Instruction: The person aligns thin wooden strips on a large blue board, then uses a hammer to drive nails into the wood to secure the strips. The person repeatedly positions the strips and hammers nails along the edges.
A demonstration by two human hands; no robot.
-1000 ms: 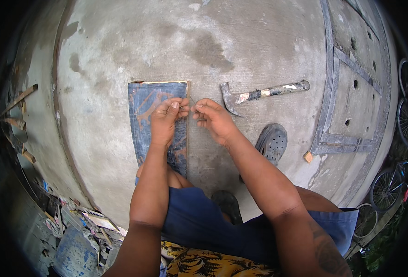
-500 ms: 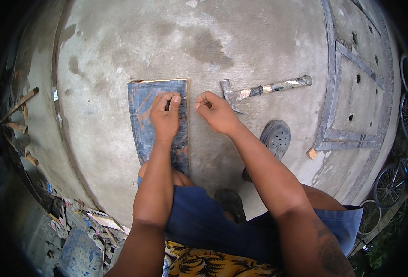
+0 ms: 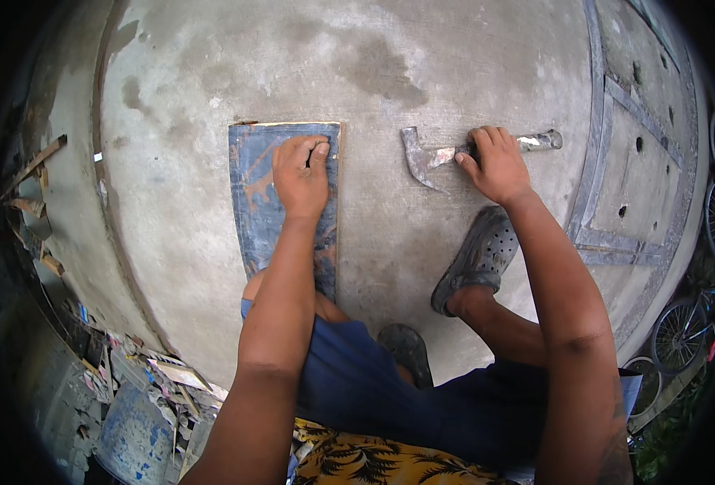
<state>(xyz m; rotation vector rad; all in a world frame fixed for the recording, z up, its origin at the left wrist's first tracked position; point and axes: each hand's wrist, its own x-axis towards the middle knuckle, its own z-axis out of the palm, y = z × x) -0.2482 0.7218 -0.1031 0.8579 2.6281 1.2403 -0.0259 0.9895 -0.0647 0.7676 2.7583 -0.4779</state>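
Observation:
A worn, dark blue board [image 3: 248, 230] lies flat on the concrete in front of me, one end under my bent leg. Over its upper right part is my left hand [image 3: 301, 179], thumb and fingers pinched together; whatever they may hold is too small or hidden to name. To the right, my right hand [image 3: 499, 168] is closed round the handle of a claw hammer [image 3: 441, 158]. The hammer lies sideways on the floor, its metal head toward the board. Its handle is patched with tape and pale paint, and my fingers cover the middle of it.
My dark clog [image 3: 487, 250] stands just below the hammer. At right, a grey metal frame [image 3: 596, 153] borders a panel with holes, with a bicycle [image 3: 681, 331] beyond. Wood scraps [image 3: 38, 166] and a blue-stained drum [image 3: 131, 428] are at left.
My right hand has moved right, away from my left hand, and closed on the hammer's handle. My left hand stays pinched over the board. The view has shifted slightly.

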